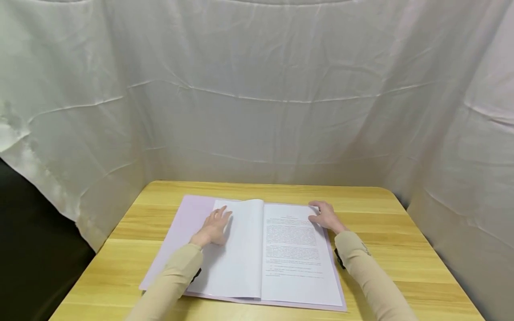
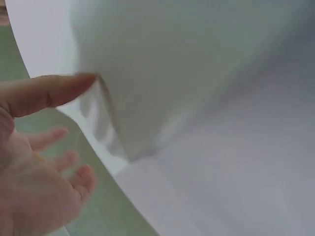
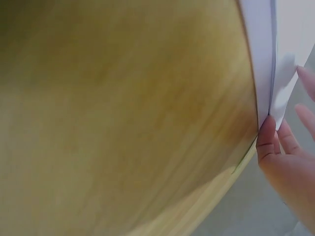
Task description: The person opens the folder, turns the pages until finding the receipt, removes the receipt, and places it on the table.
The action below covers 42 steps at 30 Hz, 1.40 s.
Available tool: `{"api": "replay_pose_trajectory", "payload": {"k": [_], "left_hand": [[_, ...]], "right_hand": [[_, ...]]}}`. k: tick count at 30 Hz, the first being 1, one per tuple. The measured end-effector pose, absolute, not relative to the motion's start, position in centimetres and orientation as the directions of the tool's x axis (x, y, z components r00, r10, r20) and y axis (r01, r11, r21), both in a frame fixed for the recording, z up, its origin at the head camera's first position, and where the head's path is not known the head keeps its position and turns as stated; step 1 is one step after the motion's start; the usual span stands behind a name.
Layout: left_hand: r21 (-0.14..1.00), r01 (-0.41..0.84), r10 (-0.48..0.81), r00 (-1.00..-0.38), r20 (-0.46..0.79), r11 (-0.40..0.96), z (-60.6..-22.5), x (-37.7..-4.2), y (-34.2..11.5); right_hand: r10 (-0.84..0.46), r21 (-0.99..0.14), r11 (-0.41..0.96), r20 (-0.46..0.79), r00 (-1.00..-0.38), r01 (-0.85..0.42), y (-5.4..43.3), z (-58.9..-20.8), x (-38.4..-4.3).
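From here, left hand (image 1: 213, 228) has fingers spread over the lilac document folder's (image 1: 170, 249) left-side sheet (image 1: 238, 263); right hand (image 1: 326, 217), fingers apart, seemingly touches its top-right corner.

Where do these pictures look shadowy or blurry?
Head view: the white paper page carries print too fine to read; left wrist: the white paper sheet soft and shaded grey; right wrist: the yellow wood-grain tabletop smeary, darkest at upper left.

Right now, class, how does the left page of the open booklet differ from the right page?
The left page shows no print in the head view; the right page carries lines of text. The left page curves near the middle, while the right page lies flatter. Both are white and lie inside the lilac cover.
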<state>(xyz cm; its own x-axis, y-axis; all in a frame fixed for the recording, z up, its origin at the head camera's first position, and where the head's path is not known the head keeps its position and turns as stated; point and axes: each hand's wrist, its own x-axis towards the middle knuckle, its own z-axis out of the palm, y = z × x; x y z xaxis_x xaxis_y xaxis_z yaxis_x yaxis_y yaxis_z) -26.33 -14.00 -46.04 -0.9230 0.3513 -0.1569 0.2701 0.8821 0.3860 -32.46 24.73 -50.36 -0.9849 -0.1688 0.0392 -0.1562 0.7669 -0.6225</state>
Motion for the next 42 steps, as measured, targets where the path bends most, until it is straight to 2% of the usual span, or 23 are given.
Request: {"api": "replay_pose_trajectory", "payload": {"k": [4,9,17,26,34,42], "left_hand": [[0.370,0.417,0.499,-0.851,-0.162,0.830,-46.3,-26.1,-12.4],[0.436,0.497,0.596,-0.795,-0.118,0.750,-46.1,-25.9,-10.5],[0.490,0.468,0.604,-0.780,-0.163,0.736,-45.5,-25.5,-8.9],[0.436,0.510,0.639,-0.734,-0.228,0.741,-45.8,-25.3,-8.6],[0.453,0.521,0.671,-0.683,-0.288,0.724,-45.7,-25.1,-8.4],[0.483,0.470,0.654,-0.674,-0.344,0.739,-45.8,-25.0,-8.4]], "right_hand": [[-0.157,-0.622,0.767,0.053,-0.986,-0.156,24.6,-50.4,-32.5],[-0.120,-0.648,0.749,0.069,-0.990,-0.136,24.5,-50.0,-32.3],[-0.082,-0.661,0.741,0.085,-0.993,-0.118,24.6,-49.6,-32.3],[0.002,-0.666,0.744,0.099,-0.995,-0.065,24.8,-49.2,-32.4],[-0.015,-0.642,0.757,0.168,-0.986,-0.121,25.0,-49.6,-32.7],[-0.032,-0.604,0.783,0.205,-0.978,-0.152,25.2,-49.9,-32.9]]}}
